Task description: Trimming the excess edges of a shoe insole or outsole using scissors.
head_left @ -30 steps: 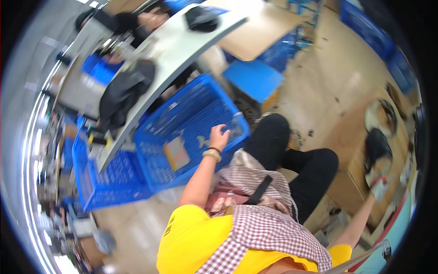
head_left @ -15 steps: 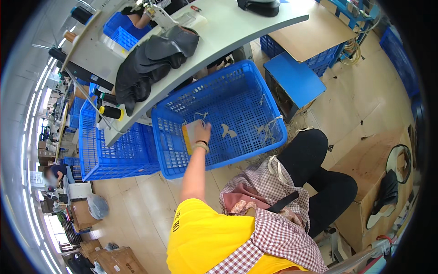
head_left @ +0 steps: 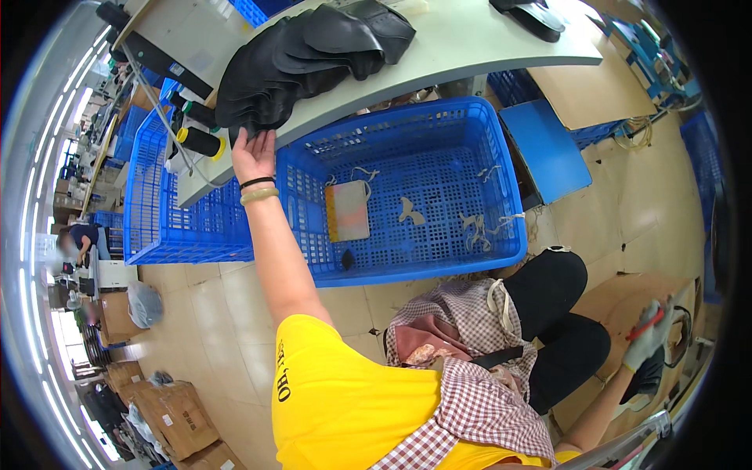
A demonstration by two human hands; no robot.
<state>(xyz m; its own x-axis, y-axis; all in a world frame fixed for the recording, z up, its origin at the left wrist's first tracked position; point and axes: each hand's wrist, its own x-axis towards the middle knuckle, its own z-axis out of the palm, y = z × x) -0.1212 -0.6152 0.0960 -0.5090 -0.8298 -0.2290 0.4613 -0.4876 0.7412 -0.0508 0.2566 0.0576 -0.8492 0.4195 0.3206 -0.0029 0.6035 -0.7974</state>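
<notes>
The yellow fabric sleeve (head_left: 333,380), nearest the viewer, bore a short line of dark lettering. The right hand (head_left: 650,335), in a pale grey glove, was closed around a red-handled tool (head_left: 645,323), whose working end could not be made out. The bare left hand (head_left: 254,159) reached the near edge of an overlapping pile of smooth black leather-like pieces (head_left: 301,59), fingertips slightly apart at its underside; whether they pinched a piece could not be told. Sound handling, in judgement, called for lifting one free edge between thumb and fingers, so that neighbouring layers did not slide, and for avoiding the black thread cone with a yellow base (head_left: 201,143) just beside the hand. The pile lay on a pale green-white tabletop (head_left: 462,37), above a blue perforated plastic basket (head_left: 423,275). Farther off, a brown cardboard carton (head_left: 172,415) carried dark printing and a small white label, too small to read.
</notes>
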